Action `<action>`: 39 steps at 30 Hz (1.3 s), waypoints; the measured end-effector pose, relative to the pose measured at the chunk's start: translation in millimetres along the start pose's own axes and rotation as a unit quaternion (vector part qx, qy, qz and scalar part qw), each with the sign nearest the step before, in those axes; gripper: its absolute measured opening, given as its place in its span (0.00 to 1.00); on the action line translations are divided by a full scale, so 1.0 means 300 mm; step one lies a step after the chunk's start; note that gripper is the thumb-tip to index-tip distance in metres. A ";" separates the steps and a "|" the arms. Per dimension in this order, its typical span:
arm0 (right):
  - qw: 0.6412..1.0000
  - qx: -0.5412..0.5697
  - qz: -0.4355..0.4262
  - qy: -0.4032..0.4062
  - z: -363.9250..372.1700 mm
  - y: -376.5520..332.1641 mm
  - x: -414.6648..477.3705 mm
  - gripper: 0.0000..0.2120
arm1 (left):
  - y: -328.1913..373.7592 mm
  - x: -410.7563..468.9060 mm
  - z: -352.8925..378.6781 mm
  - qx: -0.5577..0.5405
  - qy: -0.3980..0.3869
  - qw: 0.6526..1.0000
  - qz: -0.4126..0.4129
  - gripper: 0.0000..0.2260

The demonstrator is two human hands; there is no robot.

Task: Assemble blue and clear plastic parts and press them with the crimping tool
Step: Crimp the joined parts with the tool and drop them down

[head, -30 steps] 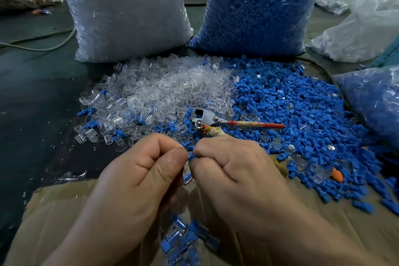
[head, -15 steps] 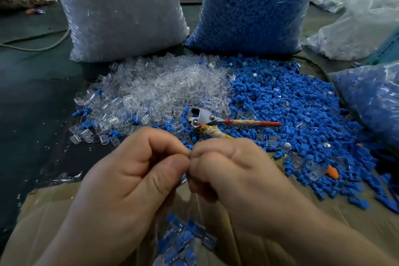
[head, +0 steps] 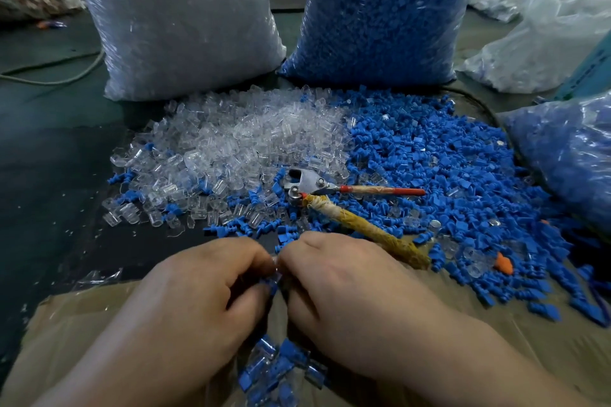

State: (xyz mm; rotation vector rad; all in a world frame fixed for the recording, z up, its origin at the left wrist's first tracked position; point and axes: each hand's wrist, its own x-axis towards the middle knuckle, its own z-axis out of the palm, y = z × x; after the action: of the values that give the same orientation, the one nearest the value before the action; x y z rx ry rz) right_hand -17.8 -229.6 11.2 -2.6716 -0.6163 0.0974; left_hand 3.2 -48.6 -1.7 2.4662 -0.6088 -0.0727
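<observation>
left hand (head: 198, 301) and right hand (head: 347, 291) meet fingertip to fingertip, both pinching one small blue and clear part (head: 273, 281) between them. the crimping tool (head: 317, 185) lies on the loose parts (head: 429, 168) just beyond, untouched.

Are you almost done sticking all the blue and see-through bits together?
Not nearly. Done: a small heap of joined pieces lies between the wrists. In hand: the left hand and right hand pinch one blue-and-clear piece together. Left: the crimping tool lies untouched, and big piles of clear parts and blue parts wait.
</observation>
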 end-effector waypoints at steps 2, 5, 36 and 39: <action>1.000 0.012 -0.005 -0.024 -0.018 0.002 -0.005 0.04 | 0.006 -0.003 0.003 -0.003 -0.029 0.999 0.020 0.13; 0.996 0.028 -0.005 -0.089 -0.050 0.009 -0.012 0.04 | 0.016 -0.003 0.008 0.002 -0.079 0.995 0.061 0.13; 0.979 -0.178 0.091 0.045 0.070 0.045 0.105 0.20 | -0.042 0.084 0.065 0.223 0.065 0.968 -0.093 0.29; 0.982 -0.161 0.086 0.051 0.070 0.048 0.108 0.11 | -0.054 0.081 0.072 0.198 0.087 0.973 -0.075 0.18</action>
State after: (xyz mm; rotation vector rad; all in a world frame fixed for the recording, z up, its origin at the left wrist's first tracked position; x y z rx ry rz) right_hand 14.1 -219.8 -13.2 -3.0171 -0.3941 -0.0989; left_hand 27.4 -59.3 -26.6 2.8614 -0.3876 0.2251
